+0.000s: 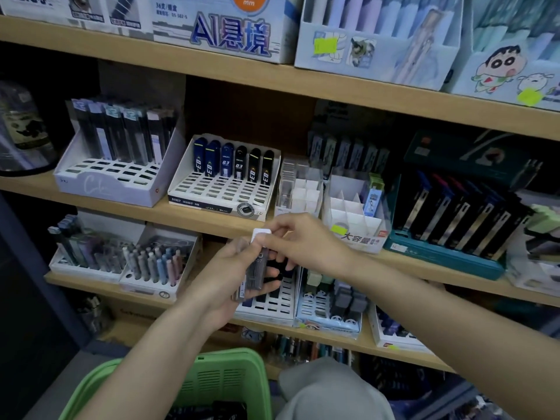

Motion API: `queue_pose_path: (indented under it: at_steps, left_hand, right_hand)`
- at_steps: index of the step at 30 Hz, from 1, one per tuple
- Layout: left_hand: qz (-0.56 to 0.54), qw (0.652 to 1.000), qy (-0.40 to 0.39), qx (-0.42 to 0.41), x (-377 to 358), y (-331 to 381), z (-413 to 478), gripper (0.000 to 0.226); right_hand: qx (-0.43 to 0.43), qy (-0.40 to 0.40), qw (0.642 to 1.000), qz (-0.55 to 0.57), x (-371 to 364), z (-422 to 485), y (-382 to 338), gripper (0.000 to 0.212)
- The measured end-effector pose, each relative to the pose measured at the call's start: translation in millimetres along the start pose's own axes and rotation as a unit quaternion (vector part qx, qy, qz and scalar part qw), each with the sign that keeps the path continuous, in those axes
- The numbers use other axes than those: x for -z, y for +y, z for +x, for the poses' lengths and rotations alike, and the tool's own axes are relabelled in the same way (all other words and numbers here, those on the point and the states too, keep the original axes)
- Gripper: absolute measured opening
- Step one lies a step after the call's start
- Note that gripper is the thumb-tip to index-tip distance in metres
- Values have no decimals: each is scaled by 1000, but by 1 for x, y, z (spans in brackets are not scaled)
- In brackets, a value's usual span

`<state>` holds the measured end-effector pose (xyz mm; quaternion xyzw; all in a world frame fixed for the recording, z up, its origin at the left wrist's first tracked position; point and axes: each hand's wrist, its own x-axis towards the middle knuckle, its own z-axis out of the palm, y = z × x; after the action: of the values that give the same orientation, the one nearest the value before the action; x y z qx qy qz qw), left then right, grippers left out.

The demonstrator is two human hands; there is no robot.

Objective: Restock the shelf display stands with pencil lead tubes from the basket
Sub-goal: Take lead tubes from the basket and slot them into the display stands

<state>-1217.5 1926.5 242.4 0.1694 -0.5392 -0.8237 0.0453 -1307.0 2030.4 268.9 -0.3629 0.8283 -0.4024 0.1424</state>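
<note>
**A cap-only pinch and a loose bundle are putting the tubes at risk**

We are seeing the left hand [224,274] curling its fingers round a small bundle of pencil lead tubes [256,275]. It is holding the bundle in the air in front of the wooden shelves [194,221], above the green basket [242,366]. The right hand [303,241] is pinching the white cap [261,234] of 1 tube at the top of the bundle, with thumb and fingertips pressed onto it. We are not managing to tell how many tubes the bundle is holding.

We are judging 3 risks from here:

- Pulling on the cap alone is inviting it to pop off and spill the leads.
- Drawing 1 tube out is loosening the left hand's hold on the rest. They are then liable to slide onto the slotted stand [272,301] just behind the hands, or to the floor.
- The held tube is seemingly marked 07, while the black-fronted stand [218,189] on the shelf above is carrying 6 upright tubes, some marked 0.3. A hasty drop there is risking a mismatch, and a reach towards that back row is threatening to topple those tubes.
</note>
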Motion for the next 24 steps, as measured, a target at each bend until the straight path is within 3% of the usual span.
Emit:
queue_pose_path:
  at_steps: [6,8,12,14,17,20,24]
  left_hand:
    - [-3,1000,-4,9,-3,2,0,30]
    - [8,1000,6,13,-3,3,1,31]
    - [36,999,16,24,-2,2,7,22]
    - [39,999,6,29,-7,2,9,16]
    - [14,999,-5,36,-18,3,10,15]
    - [10,999,-15,34,-26,3,10,16]
    - [90,996,-30,1,-30,2,9,11]
  right_hand:
    - [-36,-10,991,129,22,-16,-2,4]
    - [-29,41,989,138,40,-24,-2,6]
    - [-2,226,963,146,82,-28,9,6]
    - [25,312,947,77,98,-22,16,3]
    - [31,361,929,-72,115,-4,25,6]
    - [20,342,922,-182,122,15,31,17]
    - [-20,287,928,-235,123,33,35,17]
